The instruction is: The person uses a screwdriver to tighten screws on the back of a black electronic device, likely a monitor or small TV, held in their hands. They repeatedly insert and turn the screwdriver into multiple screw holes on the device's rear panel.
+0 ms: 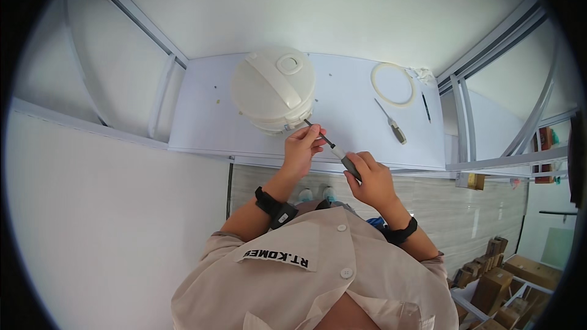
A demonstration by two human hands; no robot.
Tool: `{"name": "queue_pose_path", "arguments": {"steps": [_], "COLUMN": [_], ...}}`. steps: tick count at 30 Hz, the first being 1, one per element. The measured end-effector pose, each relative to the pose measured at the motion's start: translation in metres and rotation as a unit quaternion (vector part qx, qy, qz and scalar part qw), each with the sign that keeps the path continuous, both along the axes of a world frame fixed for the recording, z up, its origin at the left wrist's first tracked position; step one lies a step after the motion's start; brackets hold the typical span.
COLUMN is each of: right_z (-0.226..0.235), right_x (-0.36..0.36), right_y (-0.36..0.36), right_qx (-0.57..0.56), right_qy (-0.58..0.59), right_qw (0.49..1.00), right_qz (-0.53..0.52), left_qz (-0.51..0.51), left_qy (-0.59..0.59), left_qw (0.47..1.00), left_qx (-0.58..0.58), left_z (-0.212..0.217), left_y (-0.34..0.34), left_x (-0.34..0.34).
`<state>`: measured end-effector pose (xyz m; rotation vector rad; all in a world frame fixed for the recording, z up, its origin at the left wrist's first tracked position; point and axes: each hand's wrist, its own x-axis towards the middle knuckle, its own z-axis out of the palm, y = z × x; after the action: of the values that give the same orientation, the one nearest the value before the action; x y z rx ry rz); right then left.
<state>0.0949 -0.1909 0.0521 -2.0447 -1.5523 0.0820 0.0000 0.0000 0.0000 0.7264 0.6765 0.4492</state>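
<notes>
A round, cream-white rice cooker [252, 93] stands on the table, with a handle band across its lid. My right hand [372, 181] is closed around the grey-and-white handle of a screwdriver [350, 164]. The screwdriver's dark shaft slants up and left to the cooker's near right side. With fingers pinched about this shaft close to its tip, my left hand [301, 150] is right beside the cooker's front. Whether the tip sits in a screw is too small to tell.
On the white table [202, 125], a second screwdriver [396, 129] lies to the right, near a thin black rod [426, 107] and a pale ring [374, 84]. Crumpled white material [423, 74] rests at the back right corner. Metal frames flank both sides; cardboard boxes [492, 287] stand lower right.
</notes>
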Motion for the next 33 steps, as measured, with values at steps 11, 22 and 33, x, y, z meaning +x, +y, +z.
{"name": "queue_pose_path", "arguments": {"steps": [11,22,33], "right_z": [0.013,0.023,0.013], "right_x": [0.003,-0.015,0.001], "right_y": [0.004,0.008,0.007], "right_qx": [-0.057,0.021,-0.062], "right_qy": [0.764,0.082,0.710], "right_qw": [0.640,0.996,0.701], "right_qz": [-0.058,-0.007,-0.016], "left_qz": [0.002,0.003,0.018], "left_qy": [0.000,-0.013,0.001], "left_qw": [1.000,1.000,1.000], "left_qx": [0.009,0.001,-0.003], "left_z": [-0.013,0.001,-0.008], "left_y": [0.007,0.006,0.009], "left_x": [0.000,-0.004,-0.004]}}
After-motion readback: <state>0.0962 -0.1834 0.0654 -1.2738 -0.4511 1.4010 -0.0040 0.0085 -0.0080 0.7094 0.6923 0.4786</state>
